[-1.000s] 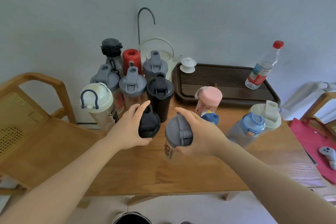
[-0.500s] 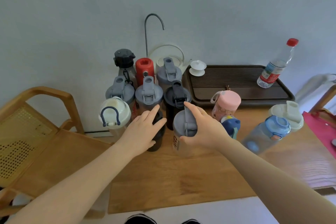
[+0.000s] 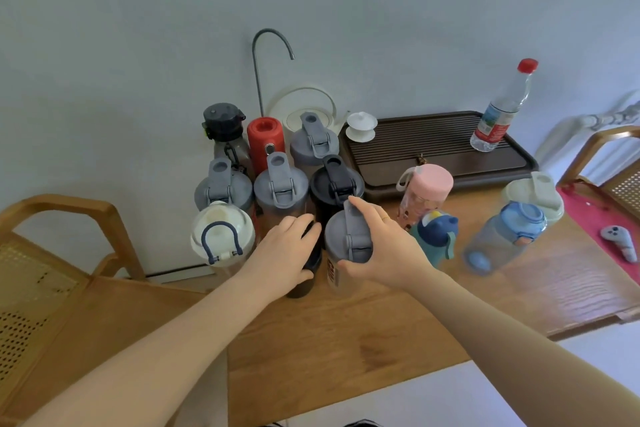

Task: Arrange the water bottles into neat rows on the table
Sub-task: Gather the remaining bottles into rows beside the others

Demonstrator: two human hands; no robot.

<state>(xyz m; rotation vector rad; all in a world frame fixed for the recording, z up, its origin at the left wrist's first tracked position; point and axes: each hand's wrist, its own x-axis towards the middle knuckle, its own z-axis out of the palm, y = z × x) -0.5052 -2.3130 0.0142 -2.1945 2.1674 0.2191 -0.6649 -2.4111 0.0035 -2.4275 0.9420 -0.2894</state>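
Note:
Several bottles stand in tight rows at the back left of the wooden table. My left hand covers the top of a black bottle in the front row. Beside it, my right hand grips a clear bottle with a grey lid and red lettering. Both bottles stand on the table, next to a white-lidded bottle with a blue loop. To the right stand loose a pink-lidded bottle, a small blue kids' bottle, a blue-lidded clear bottle and a cream-lidded one.
A dark slatted tea tray at the back holds a red-capped plastic bottle and a white lidded cup. A white kettle with a hooked spout stands by the wall. Wooden chairs flank the table; a controller lies on red cloth.
Both hands moved the black bottle and the grey-lidded bottle back towards the rows and set them down in the front row. The camera view shifted left and upward.

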